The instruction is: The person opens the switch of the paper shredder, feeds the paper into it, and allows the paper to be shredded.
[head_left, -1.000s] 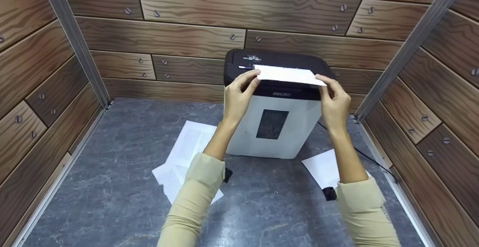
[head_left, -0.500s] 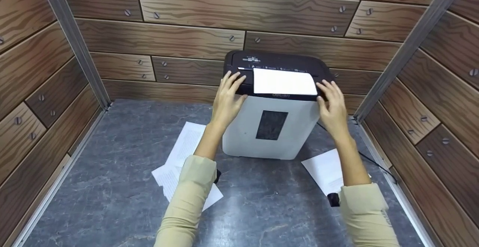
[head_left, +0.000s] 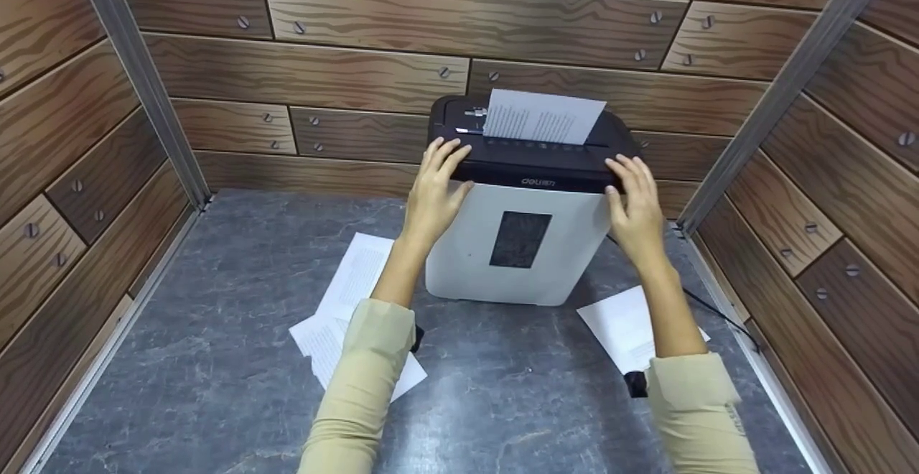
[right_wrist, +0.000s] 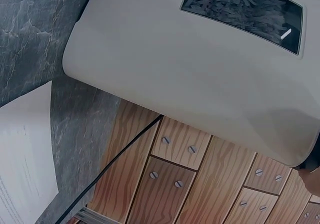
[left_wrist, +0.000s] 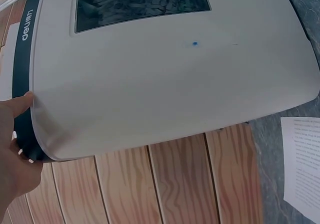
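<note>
1. Shredder (head_left: 459,251): pale grey bin, rounded corners, smooth plastic look, standing upright on the tabletop (head_left: 502,416).
2. Through the dark window (head_left: 520,239) in its front I can see shredded paper (right_wrist: 240,9), crinkled narrow strips in a loose tangle. Small blue dot on the bin front, left wrist view.
3. Printed sheet (head_left: 543,116) stands up out of the black lid (head_left: 535,165), tilted, two text blocks facing me. Neither hand is on it.
4. Left hand (head_left: 432,197): fingers spread and relaxed over the lid's front left corner, thumb at the front edge. Holding nothing.
5. Right hand (head_left: 639,205): mirrors that at the right corner, fingers spread loosely, thumb low. Holding nothing; right wrist view shows too little of it to add detail.
6. Left papers (head_left: 355,273): flat, overlapping, dense print, partly behind the forearm. Right paper (head_left: 621,323): flat, near the black cord (head_left: 718,310).
7. Tabletop is grey, marble-veined; walls (head_left: 359,64) carry a wood-plank pattern with slotted screw heads.
</note>
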Available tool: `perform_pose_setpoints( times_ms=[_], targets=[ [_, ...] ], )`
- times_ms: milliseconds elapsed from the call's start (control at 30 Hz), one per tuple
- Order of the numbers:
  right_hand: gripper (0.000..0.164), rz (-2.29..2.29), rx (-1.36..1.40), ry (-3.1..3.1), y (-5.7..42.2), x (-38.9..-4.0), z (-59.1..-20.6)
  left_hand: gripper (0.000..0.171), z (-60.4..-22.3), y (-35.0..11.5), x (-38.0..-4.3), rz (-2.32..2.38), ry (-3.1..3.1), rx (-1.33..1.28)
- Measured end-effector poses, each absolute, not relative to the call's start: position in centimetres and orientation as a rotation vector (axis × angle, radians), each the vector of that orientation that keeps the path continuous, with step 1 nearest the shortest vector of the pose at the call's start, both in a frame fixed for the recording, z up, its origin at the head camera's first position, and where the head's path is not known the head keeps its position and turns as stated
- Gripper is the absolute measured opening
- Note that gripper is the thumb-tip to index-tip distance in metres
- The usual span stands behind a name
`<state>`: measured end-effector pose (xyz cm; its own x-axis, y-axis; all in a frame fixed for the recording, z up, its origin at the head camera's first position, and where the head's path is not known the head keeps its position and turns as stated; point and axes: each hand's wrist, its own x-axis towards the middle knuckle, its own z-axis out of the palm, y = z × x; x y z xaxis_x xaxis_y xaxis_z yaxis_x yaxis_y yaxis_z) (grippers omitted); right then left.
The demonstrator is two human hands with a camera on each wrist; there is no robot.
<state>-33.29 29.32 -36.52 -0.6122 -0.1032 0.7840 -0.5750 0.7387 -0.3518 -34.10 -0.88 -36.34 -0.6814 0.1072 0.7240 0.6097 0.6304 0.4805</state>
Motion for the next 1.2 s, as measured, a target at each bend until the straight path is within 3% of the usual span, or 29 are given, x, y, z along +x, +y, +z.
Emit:
perform_pose_setpoints(
  times_ms=[833, 1200],
  targets=[
    [0.035, 0.779, 0.512, -2.131, 29.13, -33.42, -36.63, 0.047, -36.55, -0.92, -34.25, -0.961, -2.177, -0.567],
    [0.055, 0.737, 0.531, -2.115, 29.22, -33.4, -36.75, 0.047, -36.5, -0.82, -34.19, -0.949, -2.183, -0.564]
  ],
)
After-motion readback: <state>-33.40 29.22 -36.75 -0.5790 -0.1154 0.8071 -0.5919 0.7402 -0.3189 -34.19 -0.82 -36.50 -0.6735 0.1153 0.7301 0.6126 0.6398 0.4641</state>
